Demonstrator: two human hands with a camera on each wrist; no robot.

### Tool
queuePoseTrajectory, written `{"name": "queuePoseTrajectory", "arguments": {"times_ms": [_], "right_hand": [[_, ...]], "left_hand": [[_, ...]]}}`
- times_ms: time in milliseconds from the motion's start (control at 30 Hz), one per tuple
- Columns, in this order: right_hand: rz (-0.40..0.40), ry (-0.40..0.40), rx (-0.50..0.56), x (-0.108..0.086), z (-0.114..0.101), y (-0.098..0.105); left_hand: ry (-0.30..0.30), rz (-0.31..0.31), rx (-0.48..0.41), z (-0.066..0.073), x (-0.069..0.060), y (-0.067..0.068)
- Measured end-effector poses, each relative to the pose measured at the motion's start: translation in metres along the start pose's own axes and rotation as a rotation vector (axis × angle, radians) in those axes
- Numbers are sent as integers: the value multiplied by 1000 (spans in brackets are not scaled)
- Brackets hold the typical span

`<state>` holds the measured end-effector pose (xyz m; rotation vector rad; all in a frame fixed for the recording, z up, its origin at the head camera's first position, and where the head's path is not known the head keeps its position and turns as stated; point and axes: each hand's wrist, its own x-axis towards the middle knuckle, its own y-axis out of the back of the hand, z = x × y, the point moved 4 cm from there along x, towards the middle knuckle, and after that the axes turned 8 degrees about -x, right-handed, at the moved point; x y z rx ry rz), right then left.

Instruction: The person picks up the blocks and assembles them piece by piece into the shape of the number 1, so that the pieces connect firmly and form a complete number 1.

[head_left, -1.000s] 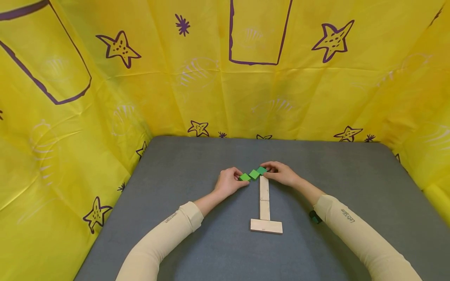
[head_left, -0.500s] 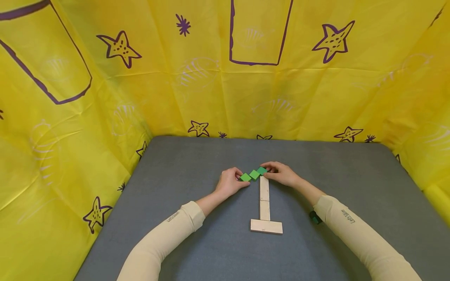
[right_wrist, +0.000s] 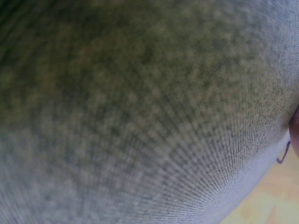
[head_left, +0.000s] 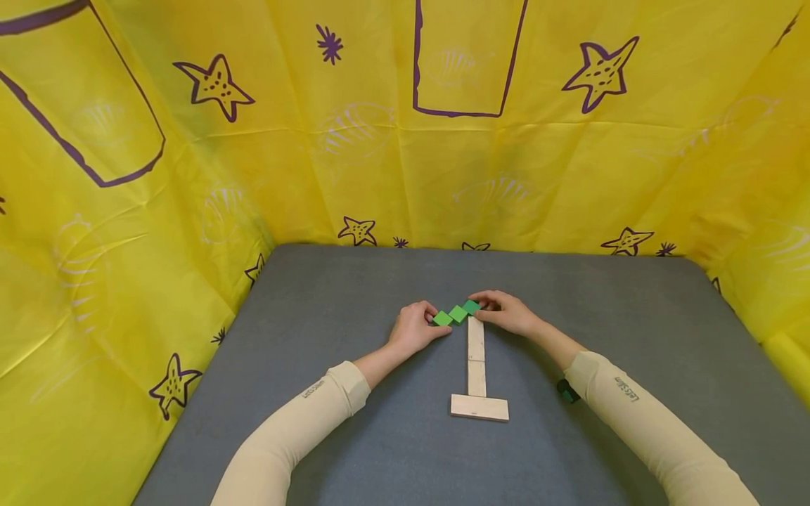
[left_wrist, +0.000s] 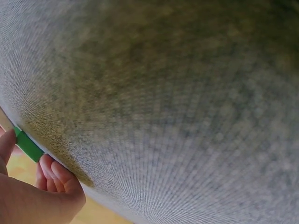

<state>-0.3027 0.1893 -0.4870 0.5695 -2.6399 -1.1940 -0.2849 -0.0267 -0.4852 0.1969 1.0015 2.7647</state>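
Observation:
Three green square blocks form a slanting row near the middle of the table in the head view. My left hand (head_left: 414, 328) pinches the leftmost green block (head_left: 442, 319) between thumb and fingers. Its side also shows as a green block (left_wrist: 30, 147) in the left wrist view. The middle green block (head_left: 458, 314) has no hand on it, and its corners meet the neighbours. My right hand (head_left: 509, 314) pinches the rightmost, darker green block (head_left: 471, 307). Below that block runs a plain wooden plank (head_left: 476, 339), then a second plank (head_left: 477, 379), then a crosswise plank (head_left: 479, 407).
All the blocks lie on a dark grey table (head_left: 354, 281). A yellow curtain (head_left: 392, 169) with purple drawings hangs behind it and along the sides. A small dark object (head_left: 567, 391) shows under the right sleeve. The right wrist view holds mostly tabletop.
My left hand has shifted very slightly to the right with the leftmost green block, toward the middle one. The right hand and the wooden planks have stayed put.

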Motion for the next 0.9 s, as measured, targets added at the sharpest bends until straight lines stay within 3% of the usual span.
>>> {"name": "queuePoseTrajectory", "arguments": {"times_ms": [367,900], "right_hand": [[4,-1,1,0,0,0],[2,-52,53,-3,4,1]], "left_hand": [[-24,-4,1,0,1,-1],[-56,-93,-39,3,-2,9]]}}
